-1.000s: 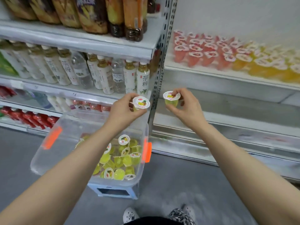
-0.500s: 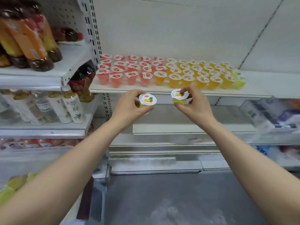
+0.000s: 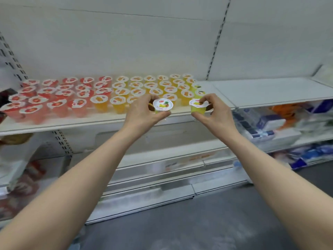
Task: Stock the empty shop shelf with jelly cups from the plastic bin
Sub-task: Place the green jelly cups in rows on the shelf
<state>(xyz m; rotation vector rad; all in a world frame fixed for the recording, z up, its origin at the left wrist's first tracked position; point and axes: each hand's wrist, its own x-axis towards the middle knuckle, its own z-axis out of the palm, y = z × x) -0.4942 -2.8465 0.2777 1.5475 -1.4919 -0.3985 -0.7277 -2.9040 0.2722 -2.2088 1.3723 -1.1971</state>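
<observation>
Your left hand (image 3: 144, 112) pinches a small yellow-green jelly cup with a white foil lid (image 3: 163, 105) between thumb and fingertips, up near the rim. Your right hand (image 3: 214, 114) grips a second yellow-green jelly cup (image 3: 198, 107), thumb low on the wall and fingertips on the lid edge. Both cups are upright, just in front of the front edge of the white metal shelf (image 3: 90, 121). They are near the right end of the rows of red jelly cups (image 3: 54, 98) and orange jelly cups (image 3: 144, 87). The plastic bin is out of view.

Expect these cups to be light. The thin plastic walls probably give if you squeeze, so keep the pinch gentle. The rim under the lid is likely the stiffest place to hold. The smooth tapered wall may slip, and pressing on the foil could dent or peel it. The base looks narrower than the top, so a cup set down tilted may tip into its neighbours. Lower each one flat beside the yellow-green cups already standing (image 3: 199, 93) at the row's right end.
</observation>
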